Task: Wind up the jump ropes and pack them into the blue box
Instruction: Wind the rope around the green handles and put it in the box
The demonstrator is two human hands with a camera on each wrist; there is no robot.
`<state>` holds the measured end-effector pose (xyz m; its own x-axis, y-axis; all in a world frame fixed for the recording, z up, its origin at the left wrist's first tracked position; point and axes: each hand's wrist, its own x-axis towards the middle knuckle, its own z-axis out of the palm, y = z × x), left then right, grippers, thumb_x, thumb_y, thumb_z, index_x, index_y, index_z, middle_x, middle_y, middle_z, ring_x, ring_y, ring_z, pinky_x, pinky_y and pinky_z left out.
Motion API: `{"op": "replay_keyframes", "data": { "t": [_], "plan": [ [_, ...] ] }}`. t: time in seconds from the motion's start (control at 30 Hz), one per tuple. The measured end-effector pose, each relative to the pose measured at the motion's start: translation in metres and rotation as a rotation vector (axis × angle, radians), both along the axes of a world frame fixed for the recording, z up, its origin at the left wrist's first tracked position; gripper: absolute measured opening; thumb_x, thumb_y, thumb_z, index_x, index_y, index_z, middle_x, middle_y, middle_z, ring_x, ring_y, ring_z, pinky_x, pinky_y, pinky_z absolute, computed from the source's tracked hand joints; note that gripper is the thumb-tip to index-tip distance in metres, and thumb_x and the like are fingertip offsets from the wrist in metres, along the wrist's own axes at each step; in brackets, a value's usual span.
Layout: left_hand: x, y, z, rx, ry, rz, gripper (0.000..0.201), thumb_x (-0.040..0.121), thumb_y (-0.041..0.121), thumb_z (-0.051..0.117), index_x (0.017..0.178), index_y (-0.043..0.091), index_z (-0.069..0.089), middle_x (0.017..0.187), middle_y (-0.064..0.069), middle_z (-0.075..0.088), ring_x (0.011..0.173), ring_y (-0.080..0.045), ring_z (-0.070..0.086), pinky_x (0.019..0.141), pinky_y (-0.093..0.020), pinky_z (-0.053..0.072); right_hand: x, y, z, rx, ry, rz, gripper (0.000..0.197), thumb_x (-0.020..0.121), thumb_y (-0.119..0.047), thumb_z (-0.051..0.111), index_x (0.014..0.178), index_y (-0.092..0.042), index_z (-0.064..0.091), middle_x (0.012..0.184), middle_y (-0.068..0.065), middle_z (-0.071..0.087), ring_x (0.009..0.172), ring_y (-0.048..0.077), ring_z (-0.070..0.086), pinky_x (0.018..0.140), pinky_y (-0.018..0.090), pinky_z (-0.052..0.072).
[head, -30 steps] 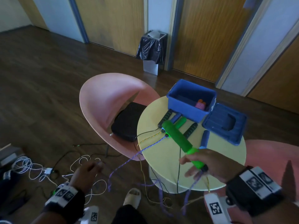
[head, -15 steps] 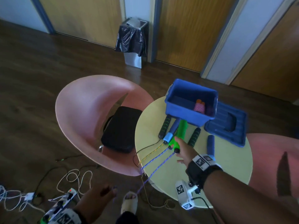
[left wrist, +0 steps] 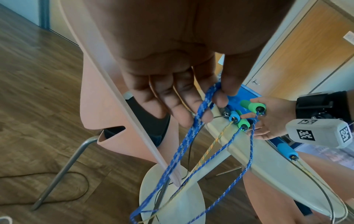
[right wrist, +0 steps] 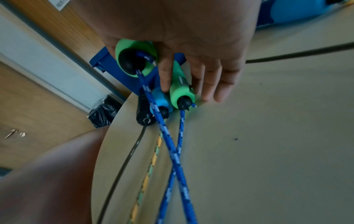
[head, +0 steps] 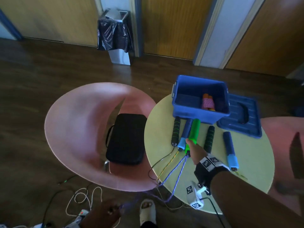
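Observation:
The blue box [head: 199,112] stands open at the back of the round yellow table [head: 263,162], with a pink and orange wound rope [head: 208,102] inside. My right hand [head: 191,145] [right wrist: 172,78] grips one green handle [right wrist: 136,57] by the thumb, just above the second green handle [right wrist: 182,89], which lies on the table among its fingers. The blue and white rope [head: 178,171] [left wrist: 191,133] runs from both handles off the table edge. My left hand [head: 113,211] [left wrist: 223,97] pinches that rope between thumb and forefinger, low beside the table.
Black handles [head: 175,132] [head: 209,137] and dark blue handles [head: 185,135] [head: 230,150] lie by the box. The blue lid [head: 241,119] sits to its right. A pink chair [head: 79,129] holds a black case [head: 125,139]. Cables [head: 82,199] lie on the floor.
My right hand carried the green handle from the near table edge forward to the other green handle by the box. My left hand sank lower and took hold of the rope.

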<state>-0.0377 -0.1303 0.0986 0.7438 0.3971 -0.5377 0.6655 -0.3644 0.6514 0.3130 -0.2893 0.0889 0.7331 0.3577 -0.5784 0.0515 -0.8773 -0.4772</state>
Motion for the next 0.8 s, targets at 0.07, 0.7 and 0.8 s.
{"op": "replay_keyframes", "data": {
  "t": [0.07, 0.7, 0.8],
  "plan": [
    [0.006, 0.002, 0.001, -0.007, -0.008, -0.051, 0.032, 0.078, 0.037, 0.075, 0.071, 0.062, 0.057, 0.059, 0.034, 0.056, 0.065, 0.009, 0.056, 0.064, -0.011, 0.039, -0.003, -0.006, 0.004, -0.025, -0.015, 0.015, 0.048, 0.105, -0.02, 0.038, 0.152, -0.011, 0.03, 0.112, 0.02, 0.06, 0.109, 0.033, 0.062, 0.08, 0.028, 0.04],
    [0.094, -0.12, 0.033, 0.128, -0.034, -0.226, 0.026, 0.086, 0.053, 0.058, 0.103, 0.035, 0.066, 0.104, 0.018, 0.057, 0.096, 0.0, 0.054, 0.09, -0.019, 0.044, -0.033, -0.148, 0.103, 0.987, 0.497, -0.357, 0.028, 0.078, -0.03, 0.062, 0.076, -0.004, 0.075, 0.089, 0.024, 0.065, 0.074, 0.036, 0.06, 0.079, 0.046, 0.047],
    [0.143, -0.162, 0.088, -0.081, -0.217, 0.038, 0.041, 0.075, 0.056, 0.061, 0.111, 0.037, 0.06, 0.104, 0.011, 0.066, 0.093, 0.0, 0.06, 0.089, -0.023, 0.049, -0.029, -0.17, 0.122, 1.062, 0.574, -0.265, 0.034, 0.08, -0.032, 0.056, 0.077, -0.004, 0.074, 0.093, 0.024, 0.067, 0.078, 0.036, 0.061, 0.088, 0.052, 0.043]
  ]
}}
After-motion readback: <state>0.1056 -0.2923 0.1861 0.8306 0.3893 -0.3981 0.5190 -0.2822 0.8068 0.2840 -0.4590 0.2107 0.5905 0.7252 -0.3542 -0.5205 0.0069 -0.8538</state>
